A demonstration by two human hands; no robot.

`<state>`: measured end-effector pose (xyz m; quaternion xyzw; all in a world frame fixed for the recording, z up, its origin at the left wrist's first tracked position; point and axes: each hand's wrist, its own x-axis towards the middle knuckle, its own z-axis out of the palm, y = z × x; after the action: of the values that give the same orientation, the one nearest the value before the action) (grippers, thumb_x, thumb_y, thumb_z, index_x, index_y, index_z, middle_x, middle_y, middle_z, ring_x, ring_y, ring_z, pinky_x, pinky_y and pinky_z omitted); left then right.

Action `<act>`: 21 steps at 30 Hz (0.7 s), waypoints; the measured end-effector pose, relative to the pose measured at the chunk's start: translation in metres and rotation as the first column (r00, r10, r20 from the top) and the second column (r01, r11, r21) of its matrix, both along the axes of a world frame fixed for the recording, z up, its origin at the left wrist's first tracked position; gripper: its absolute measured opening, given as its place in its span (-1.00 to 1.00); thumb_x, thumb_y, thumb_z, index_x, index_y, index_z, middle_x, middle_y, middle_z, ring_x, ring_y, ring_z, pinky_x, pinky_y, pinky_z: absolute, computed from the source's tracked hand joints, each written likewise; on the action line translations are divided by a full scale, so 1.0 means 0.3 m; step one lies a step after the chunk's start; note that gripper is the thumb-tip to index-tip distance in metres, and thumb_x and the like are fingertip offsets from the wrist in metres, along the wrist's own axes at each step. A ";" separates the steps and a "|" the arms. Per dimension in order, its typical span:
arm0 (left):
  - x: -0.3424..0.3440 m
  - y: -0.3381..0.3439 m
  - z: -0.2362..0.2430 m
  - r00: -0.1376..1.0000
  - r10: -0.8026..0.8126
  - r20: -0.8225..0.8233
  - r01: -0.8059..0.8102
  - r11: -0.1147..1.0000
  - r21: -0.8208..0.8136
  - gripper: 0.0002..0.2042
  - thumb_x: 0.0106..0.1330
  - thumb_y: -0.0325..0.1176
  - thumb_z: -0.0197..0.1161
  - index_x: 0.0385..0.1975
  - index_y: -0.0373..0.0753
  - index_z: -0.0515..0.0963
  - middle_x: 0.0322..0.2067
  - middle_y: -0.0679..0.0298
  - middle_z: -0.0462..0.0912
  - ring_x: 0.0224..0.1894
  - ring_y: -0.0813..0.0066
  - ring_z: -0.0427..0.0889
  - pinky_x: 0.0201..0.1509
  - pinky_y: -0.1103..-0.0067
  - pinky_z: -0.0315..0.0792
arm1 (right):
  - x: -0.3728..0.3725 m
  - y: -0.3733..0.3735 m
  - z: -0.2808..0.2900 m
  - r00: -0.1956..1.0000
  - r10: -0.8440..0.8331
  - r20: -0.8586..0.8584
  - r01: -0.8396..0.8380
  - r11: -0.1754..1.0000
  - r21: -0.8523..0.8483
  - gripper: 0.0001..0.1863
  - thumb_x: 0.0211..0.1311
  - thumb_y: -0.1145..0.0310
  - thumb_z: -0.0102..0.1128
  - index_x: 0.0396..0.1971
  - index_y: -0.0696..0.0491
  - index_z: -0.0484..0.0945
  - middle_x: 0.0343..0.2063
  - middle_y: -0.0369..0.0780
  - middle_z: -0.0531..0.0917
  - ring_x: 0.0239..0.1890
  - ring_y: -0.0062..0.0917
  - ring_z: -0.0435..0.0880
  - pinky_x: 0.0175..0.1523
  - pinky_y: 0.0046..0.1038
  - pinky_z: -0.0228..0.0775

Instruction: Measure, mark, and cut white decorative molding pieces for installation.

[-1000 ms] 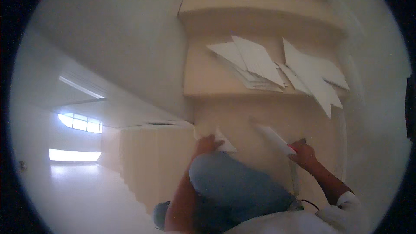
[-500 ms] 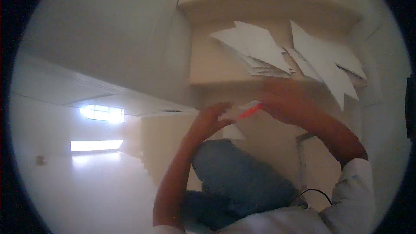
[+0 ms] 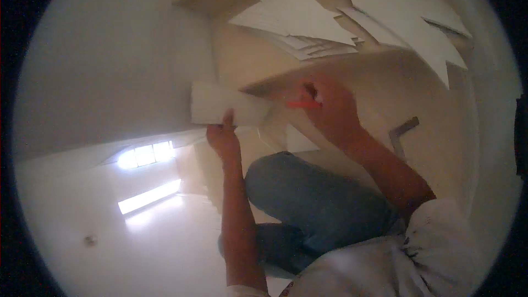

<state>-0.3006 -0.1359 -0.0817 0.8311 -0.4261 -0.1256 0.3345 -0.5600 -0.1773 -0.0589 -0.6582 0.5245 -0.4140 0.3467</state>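
White panel (image 3: 212,102): raised at the person's left, in front of the grey wall (image 3: 115,49); contact with the wall cannot be confirmed. Thin, flat and straight-edged; judged stiff and light enough for one hand. The face is probably smooth and could slide under a loose hold; corners may chip if knocked. Best hold: the lower edge near mid-length, thumb on the face, fingers supporting behind.

Left hand (image 3: 224,140): grip closed on that lower edge, thumb across the face. Right hand (image 3: 333,107): grip clenched round a slim red tool (image 3: 302,104), apparently a pen; blur prevents closer identification.

Near the bent knee (image 3: 275,176), a white triangular piece (image 3: 300,139) lies flat. Right of it rests an L-shaped tool (image 3: 407,126). On the tan step (image 3: 231,49) beyond, overlapping white sheets (image 3: 302,11) lie left of larger pointed pieces (image 3: 396,16), whose thin tips look the most fragile.
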 end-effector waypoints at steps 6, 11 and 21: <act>0.001 -0.015 -0.012 0.985 0.135 0.103 -0.135 0.991 -0.009 -0.59 0.19 -0.18 0.43 -0.29 -0.49 0.53 -0.45 0.03 0.65 -0.46 0.35 0.62 -0.42 0.45 0.60 | -0.113 0.306 -0.328 0.957 0.256 -0.134 -0.191 0.909 0.370 -0.81 0.08 0.30 0.28 -0.32 0.05 0.59 -0.40 -0.11 0.66 -0.34 -0.19 0.65 -0.22 -0.24 0.48; -0.003 -0.032 0.016 0.994 0.106 0.023 -0.100 0.976 -0.193 -0.61 0.22 -0.16 0.41 -0.33 -0.46 0.58 -0.44 0.01 0.68 -0.50 0.34 0.64 -0.40 0.49 0.55 | -0.128 0.263 -0.342 0.973 0.208 -0.096 -0.133 0.854 0.503 -0.77 0.06 0.29 0.30 -0.29 0.06 0.59 -0.44 -0.09 0.67 -0.34 -0.17 0.67 -0.20 -0.24 0.48; -0.005 -0.039 0.045 0.993 0.113 0.039 -0.111 0.992 -0.063 -0.68 0.22 -0.28 0.36 -0.29 -0.52 0.62 -0.40 0.00 0.72 -0.46 0.27 0.74 -0.38 0.43 0.58 | 0.067 0.152 -0.416 0.906 0.423 -0.001 -0.372 0.797 0.477 -0.75 0.12 0.22 0.25 -0.25 0.03 0.59 -0.36 -0.09 0.67 -0.27 -0.16 0.67 -0.15 -0.18 0.48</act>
<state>-0.3021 -0.1477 -0.0683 0.8456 -0.3895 -0.0759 0.3572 -0.5401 -0.1318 -0.1838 -0.6721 0.4761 -0.1576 0.5448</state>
